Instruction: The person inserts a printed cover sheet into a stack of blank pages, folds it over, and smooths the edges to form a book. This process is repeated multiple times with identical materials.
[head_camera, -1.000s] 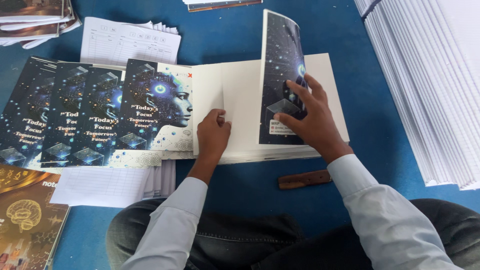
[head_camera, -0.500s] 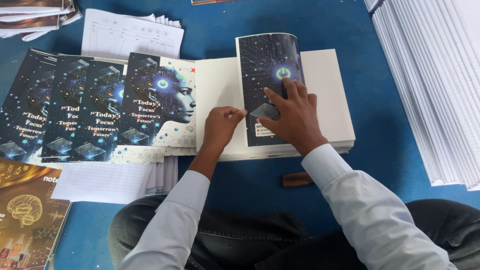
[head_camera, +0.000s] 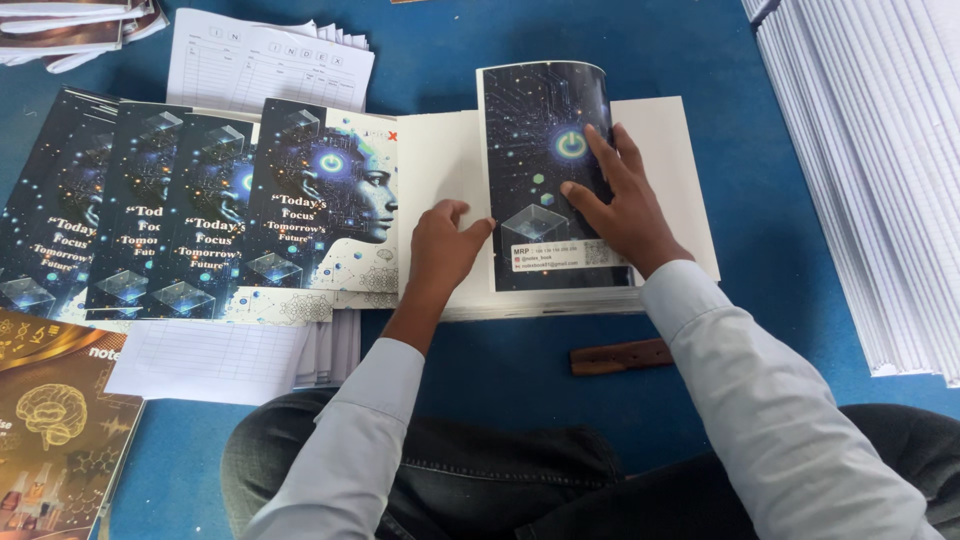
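Right hand: the right hand (head_camera: 618, 205) lies flat with fingers spread on a glossy dark cover sheet (head_camera: 548, 170), palm down, pressing rather than gripping; nothing is enclosed in it.
Left hand: the left hand (head_camera: 443, 248) rests with loosely curled fingers, its fingertips touching the left edge of the same sheet; it closes on nothing.
Cover sheet: a tall printed rectangle, shiny, dark blue-black with a glowing circle, a translucent cube and a pale label strip near its bottom; its top edge bows up slightly. It sits on the stack of blank cream pages (head_camera: 660, 140).
Page stack: matt, plain, thick block with squared edges, lying on the blue surface (head_camera: 640, 45) in front of the person.
Fanned covers: to the left, overlapping glossy covers (head_camera: 200, 210) showing a face in profile, spread like cards.
Ruled sheets: thin white index pages (head_camera: 265, 60) above the covers, more white sheets (head_camera: 215, 355) below.
Right edge: a tall pile of white lined paper (head_camera: 870, 170), edges finely layered.
Small item: a flat brown strip (head_camera: 620, 356) near the stack's front edge.
Lower left: brown covers with a brain drawing (head_camera: 50, 420).
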